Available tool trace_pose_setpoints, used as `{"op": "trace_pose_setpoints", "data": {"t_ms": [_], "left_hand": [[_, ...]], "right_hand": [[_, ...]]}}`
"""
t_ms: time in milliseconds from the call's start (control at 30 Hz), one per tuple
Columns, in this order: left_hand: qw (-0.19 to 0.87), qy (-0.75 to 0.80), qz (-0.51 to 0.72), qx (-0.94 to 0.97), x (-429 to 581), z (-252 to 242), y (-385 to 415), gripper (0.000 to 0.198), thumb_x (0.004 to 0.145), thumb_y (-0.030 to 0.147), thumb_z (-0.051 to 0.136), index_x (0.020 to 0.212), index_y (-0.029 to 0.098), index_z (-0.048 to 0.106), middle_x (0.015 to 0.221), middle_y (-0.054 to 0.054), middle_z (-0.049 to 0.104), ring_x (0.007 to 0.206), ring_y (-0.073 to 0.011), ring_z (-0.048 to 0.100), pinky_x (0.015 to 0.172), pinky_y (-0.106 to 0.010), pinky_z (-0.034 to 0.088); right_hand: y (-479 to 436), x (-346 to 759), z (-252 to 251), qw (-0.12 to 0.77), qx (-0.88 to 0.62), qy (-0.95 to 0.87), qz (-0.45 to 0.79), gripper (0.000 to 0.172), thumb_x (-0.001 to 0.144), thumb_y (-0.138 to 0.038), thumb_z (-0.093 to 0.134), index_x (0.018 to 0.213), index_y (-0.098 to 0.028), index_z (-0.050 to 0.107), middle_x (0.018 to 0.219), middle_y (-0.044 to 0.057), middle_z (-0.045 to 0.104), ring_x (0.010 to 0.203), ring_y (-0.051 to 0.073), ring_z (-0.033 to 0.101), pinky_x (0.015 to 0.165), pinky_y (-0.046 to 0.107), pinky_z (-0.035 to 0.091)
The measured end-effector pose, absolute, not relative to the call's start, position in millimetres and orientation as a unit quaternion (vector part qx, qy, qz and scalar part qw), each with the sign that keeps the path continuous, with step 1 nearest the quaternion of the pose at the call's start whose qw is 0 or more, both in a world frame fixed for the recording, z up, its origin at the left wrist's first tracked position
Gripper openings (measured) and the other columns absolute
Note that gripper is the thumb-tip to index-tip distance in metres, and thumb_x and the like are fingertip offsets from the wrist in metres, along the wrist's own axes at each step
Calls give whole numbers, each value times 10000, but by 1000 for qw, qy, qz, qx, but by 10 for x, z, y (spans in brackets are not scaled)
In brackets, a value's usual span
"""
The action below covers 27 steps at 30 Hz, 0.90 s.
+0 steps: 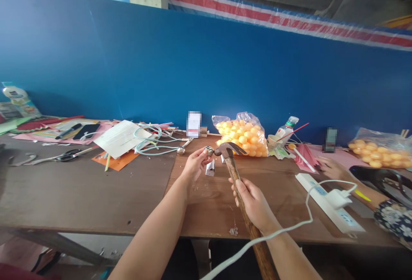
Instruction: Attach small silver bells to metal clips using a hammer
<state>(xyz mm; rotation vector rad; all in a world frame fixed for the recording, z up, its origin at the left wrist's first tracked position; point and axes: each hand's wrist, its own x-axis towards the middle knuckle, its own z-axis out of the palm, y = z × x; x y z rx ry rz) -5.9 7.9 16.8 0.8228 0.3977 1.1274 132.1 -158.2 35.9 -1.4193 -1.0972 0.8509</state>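
My left hand pinches a small round silvery ball with a patterned surface above the table. In my right hand is a claw hammer, gripped partway along its wooden handle. The hammer's striking face is close against the ball's right side; whether they touch I cannot tell. Below the ball, a small white box-like piece stands on the brown table. A second similar silvery ball lies to the left of my left hand, beside a pale blue cable.
Behind the hammer sits a clear bag of orange balls. A white power strip lies at right, its white cable crossing over my right forearm. Another person's hand rests farther right. Scissors and papers lie at left.
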Motion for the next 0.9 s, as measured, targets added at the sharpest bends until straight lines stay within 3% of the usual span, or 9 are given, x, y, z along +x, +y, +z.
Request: {"op": "trace_pose_setpoints", "data": {"t_ms": [567, 900], "left_hand": [[759, 172, 495, 387, -53, 156, 82, 336, 693, 297, 763, 956, 106, 676, 824, -59, 666, 675, -94, 611, 720, -243, 483], [749, 176, 495, 403, -58, 179, 58, 424, 677, 306, 774, 1036, 103, 676, 874, -83, 679, 693, -111, 617, 709, -255, 475]], "right_hand": [[-1571, 1299, 477, 542, -593, -474, 360, 544, 818, -600, 525, 1093, -144, 635, 802, 54, 600, 587, 130, 522, 516, 258, 454], [-1536, 1307, 541, 548, -586, -474, 363, 524, 828, -589, 520, 1079, -143, 631, 790, 38, 581, 590, 123, 517, 523, 258, 452]]}}
